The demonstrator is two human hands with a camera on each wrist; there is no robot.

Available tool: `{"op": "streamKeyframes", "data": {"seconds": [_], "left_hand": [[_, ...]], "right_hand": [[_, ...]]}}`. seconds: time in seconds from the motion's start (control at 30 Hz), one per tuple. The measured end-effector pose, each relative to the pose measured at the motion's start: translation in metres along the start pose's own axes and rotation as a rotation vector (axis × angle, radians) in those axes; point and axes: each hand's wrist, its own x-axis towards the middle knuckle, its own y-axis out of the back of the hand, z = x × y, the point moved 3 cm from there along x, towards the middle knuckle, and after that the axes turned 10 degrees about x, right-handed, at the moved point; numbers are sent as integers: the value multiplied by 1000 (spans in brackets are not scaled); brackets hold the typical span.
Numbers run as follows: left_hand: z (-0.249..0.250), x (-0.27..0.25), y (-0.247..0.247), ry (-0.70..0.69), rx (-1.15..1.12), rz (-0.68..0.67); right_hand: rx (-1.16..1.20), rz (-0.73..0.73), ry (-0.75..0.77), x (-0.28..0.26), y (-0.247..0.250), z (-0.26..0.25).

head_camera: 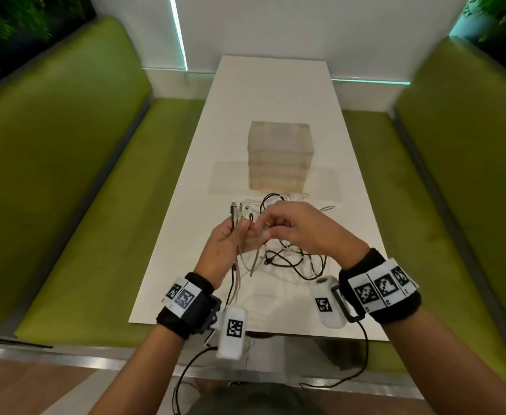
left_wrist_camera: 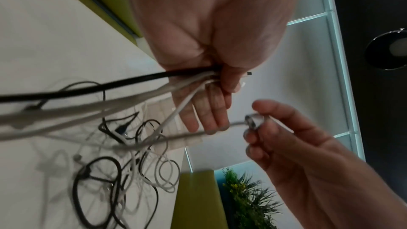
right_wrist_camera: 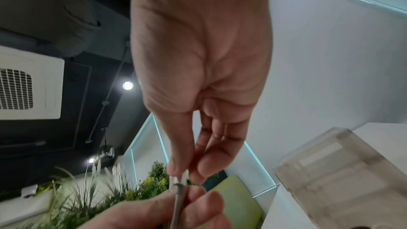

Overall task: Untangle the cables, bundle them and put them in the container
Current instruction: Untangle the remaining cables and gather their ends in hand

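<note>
A tangle of black and white cables (head_camera: 287, 259) lies on the white table (head_camera: 275, 94) just under my hands. My left hand (head_camera: 230, 241) grips a bunch of cable ends (head_camera: 236, 214), one black and several white, held upright between thumb and fingers (left_wrist_camera: 229, 79). My right hand (head_camera: 302, 229) pinches the plug of a grey-white cable (right_wrist_camera: 180, 178) between thumb and forefinger, right beside the left fingers. The same plug (left_wrist_camera: 253, 122) shows in the left wrist view. The translucent container (head_camera: 280, 155) stands behind the tangle, mid-table.
A flat clear lid or sheet (head_camera: 275, 182) lies under the container. Green bench seats (head_camera: 66, 205) flank the table on both sides. Wrist camera units (head_camera: 232, 330) hang near the table's front edge.
</note>
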Motion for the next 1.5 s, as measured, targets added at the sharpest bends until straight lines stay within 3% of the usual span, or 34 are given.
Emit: {"op": "streamKeyframes", "data": {"seconds": [0.37,0.47,0.6,0.67,0.77,0.83,1.0,1.2,1.3,1.4,1.5], "left_hand": [[2,4,-18,-16,-68,-116],[3,3,-20,-44,-20,-162],[6,7,-12,-91,14,-35],[10,9,-5,-77,-78,24],[19,12,0,-67,-208,46],[25,12,-1,-71,-249,32],[48,4,11,-140,-297,34],[64,-4,47,-196,-323,170],[62,-4,59,-202,-357,226],[44,5,68,-149,-283,289],[15,18,56,-22,-41,294]], "right_hand": [[337,349,4,11,3,11],[414,374,13,11,4,8],[541,364,6,10,2,16],[420,240,-56,6,-1,27],[82,-226,-224,5,-27,48],[90,-288,-251,9,-49,60],[276,-124,-362,27,-51,87],[-101,-31,-216,54,-21,112],[-163,40,-231,61,-7,126],[-43,157,-215,62,2,127],[53,185,-106,63,1,103]]}}
